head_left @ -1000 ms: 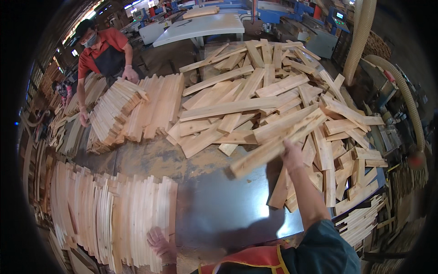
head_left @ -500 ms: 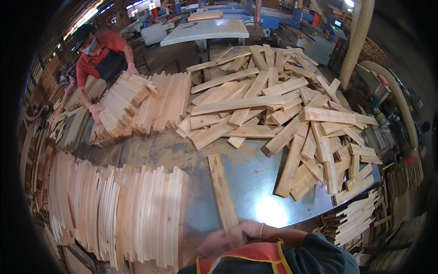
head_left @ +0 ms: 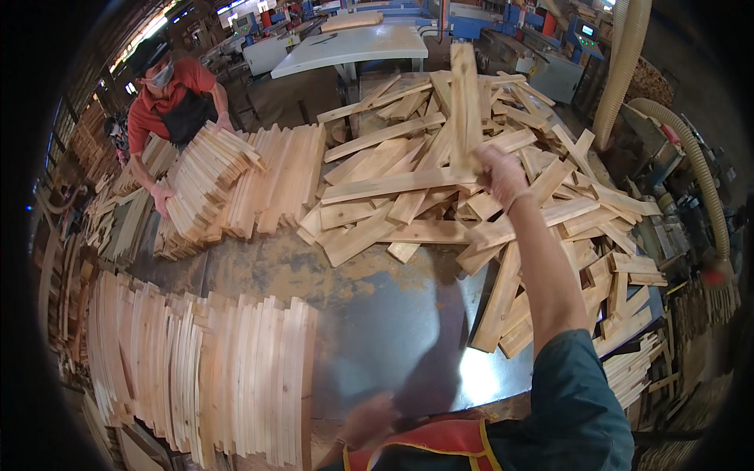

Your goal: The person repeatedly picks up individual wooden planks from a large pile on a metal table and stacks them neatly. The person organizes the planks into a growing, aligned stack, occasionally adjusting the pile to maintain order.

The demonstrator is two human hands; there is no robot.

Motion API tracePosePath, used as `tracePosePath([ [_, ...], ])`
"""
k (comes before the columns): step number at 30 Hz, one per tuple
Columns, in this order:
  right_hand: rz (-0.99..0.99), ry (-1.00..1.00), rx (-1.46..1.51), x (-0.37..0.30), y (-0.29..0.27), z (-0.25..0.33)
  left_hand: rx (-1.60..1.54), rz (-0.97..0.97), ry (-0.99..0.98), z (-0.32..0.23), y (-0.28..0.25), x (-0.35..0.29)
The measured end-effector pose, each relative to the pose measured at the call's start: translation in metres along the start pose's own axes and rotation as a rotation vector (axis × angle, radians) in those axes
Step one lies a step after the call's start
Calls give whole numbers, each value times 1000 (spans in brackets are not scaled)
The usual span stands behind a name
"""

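My right hand [head_left: 503,174] is stretched out over the heap and closed around the lower end of a wooden board [head_left: 465,106], which stands nearly upright above the other pieces. Below it lies a loose heap of sawn boards [head_left: 404,185], crossing one another at many angles. My left hand [head_left: 371,420] is low, by the near edge of the metal table [head_left: 369,345]; its fingers are smeared by motion and I see no board in it. To its left stands a row of slats on edge [head_left: 255,369], packed side by side.
At the far left a masked co-worker [head_left: 177,98] grips a bundle of slats [head_left: 208,180] with both gloved hands. Sawdust [head_left: 314,267] covers part of the table. Behind is a white machine table [head_left: 353,49]. A ribbed hose [head_left: 620,78] hangs at the right.
The board that lay before me on the table is gone from there. My right hand has reached forward to the heap with an upright board; my left stays near the edge.
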State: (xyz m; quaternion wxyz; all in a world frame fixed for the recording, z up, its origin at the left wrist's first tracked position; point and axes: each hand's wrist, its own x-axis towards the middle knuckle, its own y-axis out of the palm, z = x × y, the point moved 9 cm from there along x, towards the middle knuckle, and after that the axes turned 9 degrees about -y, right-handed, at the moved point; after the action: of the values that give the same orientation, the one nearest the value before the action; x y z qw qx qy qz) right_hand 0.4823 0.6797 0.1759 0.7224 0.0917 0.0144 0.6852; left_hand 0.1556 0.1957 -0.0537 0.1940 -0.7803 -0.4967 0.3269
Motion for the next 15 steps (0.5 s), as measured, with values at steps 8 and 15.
tracePosePath([
  [8,1080,-305,-1703,-123,-16,-97,-243,232,-428,-11,12,33],
  [15,1080,-705,-1531,-213,-19,-124,-126,-128,-449,-60,-68,81],
])
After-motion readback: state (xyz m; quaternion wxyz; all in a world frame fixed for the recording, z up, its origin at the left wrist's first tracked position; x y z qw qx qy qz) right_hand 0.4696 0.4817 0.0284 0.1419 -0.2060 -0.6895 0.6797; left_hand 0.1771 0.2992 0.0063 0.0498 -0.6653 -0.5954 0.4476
